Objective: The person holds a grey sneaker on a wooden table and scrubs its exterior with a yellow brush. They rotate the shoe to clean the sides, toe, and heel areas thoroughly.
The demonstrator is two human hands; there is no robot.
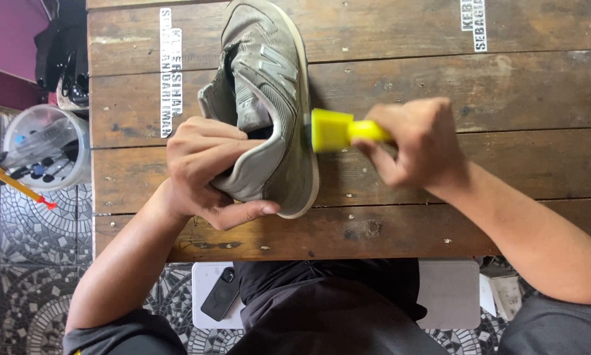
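One view only, from the head camera, looking down on a worn plank surface (440, 85). The grey sneaker (269, 98) lies tipped on its side near the middle of the surface, toe toward the far edge, heel close to the near edge, pale sole rim turned toward the right. The left hand (206, 171) has its grip closed around the heel collar, fingers inside the opening and thumb pressed under the heel, pinning the shoe to the planks. The right hand (417, 141) has its grip closed on the handle of a yellow brush (335, 129), the block-shaped head touching the sole rim at mid-length; bristles cannot be made out, and the hand is slightly blurred. Judgement: the step in hand is scrubbing the sole edge, with the work at the midsection. The next move, by my reading, calls for drawing the brush along the rim toward heel or toe while the left hand holds firm or turns the shoe to present an unworked stretch. Off the surface's left edge, a clear plastic container (45, 144) of small items stands on the patterned tile floor (26, 263). Below the near edge, a dark phone (219, 294) rests on a white seat beside the person's lap.
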